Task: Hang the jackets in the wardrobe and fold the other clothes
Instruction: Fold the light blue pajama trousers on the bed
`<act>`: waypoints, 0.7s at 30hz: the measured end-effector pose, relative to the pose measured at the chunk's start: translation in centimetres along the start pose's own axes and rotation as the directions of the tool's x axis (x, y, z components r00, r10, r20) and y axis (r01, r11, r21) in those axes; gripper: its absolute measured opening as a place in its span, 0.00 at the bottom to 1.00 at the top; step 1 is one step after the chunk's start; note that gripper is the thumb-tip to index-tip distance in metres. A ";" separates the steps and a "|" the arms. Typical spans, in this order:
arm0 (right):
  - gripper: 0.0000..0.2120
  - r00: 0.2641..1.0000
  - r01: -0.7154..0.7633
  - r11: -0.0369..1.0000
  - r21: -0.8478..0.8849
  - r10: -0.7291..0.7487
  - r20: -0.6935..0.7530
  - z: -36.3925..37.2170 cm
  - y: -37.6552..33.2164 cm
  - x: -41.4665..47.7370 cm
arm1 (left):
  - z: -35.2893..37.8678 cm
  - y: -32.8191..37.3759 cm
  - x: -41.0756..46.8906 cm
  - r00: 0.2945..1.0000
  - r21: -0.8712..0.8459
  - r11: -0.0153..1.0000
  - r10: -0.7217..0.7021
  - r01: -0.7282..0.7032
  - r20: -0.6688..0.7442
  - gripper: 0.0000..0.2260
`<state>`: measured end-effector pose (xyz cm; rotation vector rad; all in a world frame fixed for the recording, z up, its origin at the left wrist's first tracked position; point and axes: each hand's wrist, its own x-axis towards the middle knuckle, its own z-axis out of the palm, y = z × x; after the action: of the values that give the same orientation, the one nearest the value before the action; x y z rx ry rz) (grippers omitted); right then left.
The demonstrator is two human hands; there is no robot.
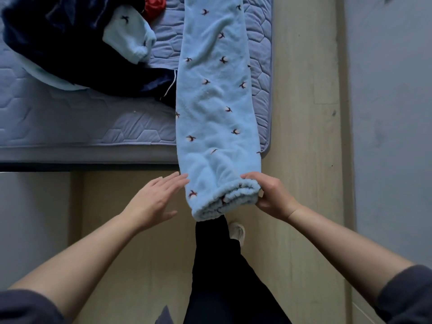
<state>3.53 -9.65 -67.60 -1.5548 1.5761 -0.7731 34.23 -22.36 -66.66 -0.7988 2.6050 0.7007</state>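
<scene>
Light blue fleece trousers [215, 94] with small dark bird prints lie lengthwise along the right side of the mattress [70, 118], their cuffed end hanging over the near edge. My right hand [271, 197] grips the elastic cuff at its right side. My left hand [156, 199] is flat with straight fingers, its fingertips touching the left edge of the trouser leg just above the cuff. A heap of other clothes sits at the far left of the bed: a dark navy garment [63, 43], a matching light blue fleece top [129, 36] and something red [154, 5].
The blue quilted mattress ends at a near edge across the middle of the view. A beige wooden floor [299, 113] runs beside and below it. A grey wall [392, 113] rises on the right. My dark trouser leg [222, 265] and white shoe [237, 232] stand below the cuff.
</scene>
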 end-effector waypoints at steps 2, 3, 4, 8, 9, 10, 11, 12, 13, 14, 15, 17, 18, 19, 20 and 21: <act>0.17 1.000 -0.004 0.999 0.052 0.005 -0.020 -0.6 -0.5 1.4 | 0.2 -0.3 1.3 0.996 0.101 0.994 -0.038 0.029 0.087 0.45; 0.16 0.999 -0.022 0.997 0.080 0.024 -0.031 -0.9 -0.6 2.1 | 0.1 -0.3 2.0 0.993 0.148 0.988 -0.058 0.042 0.105 0.46; 0.15 0.998 -0.041 0.994 0.106 0.046 -0.044 -1.2 -0.6 2.7 | 0.0 -0.1 2.5 0.992 0.186 0.981 -0.074 0.053 0.104 0.46; 0.10 0.995 -0.050 0.990 0.131 0.060 -0.078 -2.3 -0.8 4.2 | -0.7 1.4 4.3 0.981 0.028 0.999 -0.028 0.034 -0.192 0.26; 0.09 0.996 -0.045 0.988 0.146 0.056 -0.075 -2.5 -0.8 4.5 | -1.0 1.6 4.8 0.960 -0.050 0.999 -0.028 0.015 -0.280 0.21; 0.08 0.995 -0.047 0.986 0.160 0.059 -0.075 -2.7 -0.8 4.6 | -1.3 1.8 5.3 0.944 -0.110 0.994 -0.026 -0.011 -0.329 0.19; 0.09 0.994 -0.056 0.984 0.168 0.071 -0.082 -2.8 -0.7 4.6 | -1.5 1.8 5.7 0.936 -0.149 0.988 -0.021 -0.034 -0.352 0.17; 0.10 0.992 -0.072 0.983 0.166 0.088 -0.088 -3.1 -0.5 4.6 | -1.7 1.8 5.9 0.935 -0.177 0.983 -0.015 -0.052 -0.354 0.15; 0.10 0.991 -0.097 0.983 0.156 0.109 -0.074 -3.4 -0.4 4.4 | -1.9 1.7 5.8 0.948 -0.229 0.972 -0.029 -0.047 -0.318 0.13; 0.09 0.990 -0.129 0.983 0.132 0.135 -0.035 -3.7 -0.3 4.1 | -2.3 1.7 5.4 0.967 -0.301 0.954 -0.060 -0.018 -0.248 0.14; 0.09 0.987 -0.164 0.983 0.088 0.162 0.023 -4.0 -0.4 3.7 | -2.9 1.6 4.9 0.983 -0.373 0.928 -0.089 0.022 -0.163 0.15; 0.09 0.962 -0.221 0.975 -0.025 0.222 0.156 -4.4 -1.0 2.7 | -4.4 1.3 4.0 0.993 -0.433 0.894 -0.122 0.110 0.002 0.17; 0.10 0.946 -0.243 0.968 -0.056 0.249 0.208 -4.6 -1.4 2.4 | -5.2 1.2 3.7 0.990 -0.427 0.893 -0.123 0.140 0.067 0.17; 0.11 0.931 -0.264 0.963 -0.063 0.271 0.245 -4.7 -1.9 2.2 | -6.1 1.2 3.6 0.985 -0.423 0.892 -0.115 0.158 0.125 0.18; 0.10 0.920 -0.285 0.957 -0.057 0.289 0.266 -4.9 -2.5 2.2 | -7.0 1.1 3.5 0.978 -0.431 0.885 -0.107 0.175 0.177 0.18; 0.08 0.909 -0.315 0.948 -0.043 0.314 0.272 -5.2 -3.0 2.5 | -7.9 1.0 3.5 0.970 -0.453 0.870 -0.102 0.195 0.222 0.19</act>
<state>0.80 -12.84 -62.69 -1.2959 1.5609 -0.3607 29.67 -27.42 -61.30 -0.9979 2.1908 1.3243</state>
